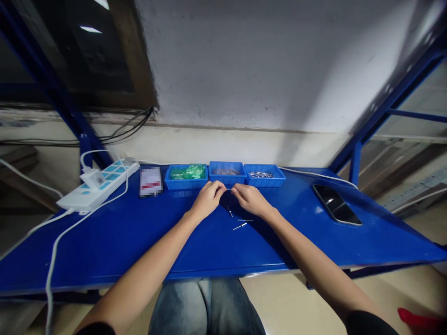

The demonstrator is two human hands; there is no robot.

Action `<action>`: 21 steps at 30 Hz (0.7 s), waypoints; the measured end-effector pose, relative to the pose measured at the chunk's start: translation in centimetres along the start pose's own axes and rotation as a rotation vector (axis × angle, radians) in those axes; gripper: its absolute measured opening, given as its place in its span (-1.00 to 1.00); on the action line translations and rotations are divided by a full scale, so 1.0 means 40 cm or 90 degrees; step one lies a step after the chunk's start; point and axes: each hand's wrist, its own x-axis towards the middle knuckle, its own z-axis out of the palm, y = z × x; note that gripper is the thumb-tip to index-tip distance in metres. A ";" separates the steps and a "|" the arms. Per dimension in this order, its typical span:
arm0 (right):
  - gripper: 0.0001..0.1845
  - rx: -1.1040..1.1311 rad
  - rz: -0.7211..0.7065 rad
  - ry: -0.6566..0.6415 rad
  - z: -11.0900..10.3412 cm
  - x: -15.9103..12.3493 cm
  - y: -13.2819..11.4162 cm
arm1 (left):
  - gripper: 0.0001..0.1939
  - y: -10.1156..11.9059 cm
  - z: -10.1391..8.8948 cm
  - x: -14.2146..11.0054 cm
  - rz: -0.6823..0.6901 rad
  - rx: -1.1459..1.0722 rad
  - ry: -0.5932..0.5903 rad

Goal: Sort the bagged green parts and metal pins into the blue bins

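Bare forearms (150,260) are stretched from dark sleeves (370,322) over the near edge of the blue counter (115,242), and denim-clad legs (206,307) are seen below that edge. Toward the middle of the far edge, a slim pale piece (228,189) is pinched at the fingertips of the left hand (212,194) and of the right hand (247,197), with the fingers of both curled in; its exact kind cannot be told.

Just nearer the front edge, three loose blind rivets (240,226) are scattered on the counter. Along the far edge, three blue bins are lined up: the left bin (186,184) is filled with green packets (188,172), contents too blurred to name are held in the middle bin (226,177), and silvery rivets (261,175) are heaped in the right bin (264,182).

Near the far left corner, a white power strip (104,181) is placed with a plug (93,178) fitted. Beside the left bin, a pixelated packet (151,181) is laid, and by the right edge, a smartphone (337,204) is set.
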 end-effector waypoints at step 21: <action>-0.72 -0.040 0.191 0.325 -0.029 -0.011 0.131 | -0.90 0.022 0.007 -0.013 0.016 0.084 -0.239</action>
